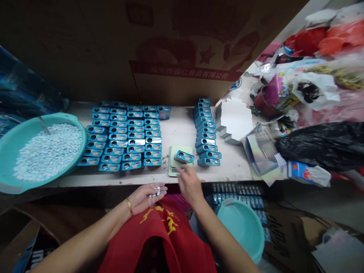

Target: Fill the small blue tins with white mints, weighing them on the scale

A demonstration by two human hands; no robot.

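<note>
My left hand (142, 198) lies palm up just off the table's front edge, its cupped fingers holding a few small white tablets (156, 192). A pale green kitchen scale (172, 161) carries one small blue box (184, 156), tilted slightly, with a dark round opening at its left end. Right at the scale's front edge, my right hand (190, 185) has its fingers curled together in a pinch, a little blurred. Whatever sits between those fingertips is hidden. A turquoise basin (81, 131) at the left holds many pale tablets (49, 153) and a scoop-like handle.
Columns of similar blue boxes (118, 144) stand left of the scale, and another stack (207, 131) stands to its right. White cartons (234, 117) lie beyond that. A large cardboard box (176, 45) walls off the back. Below the table is a second turquoise basin (241, 227).
</note>
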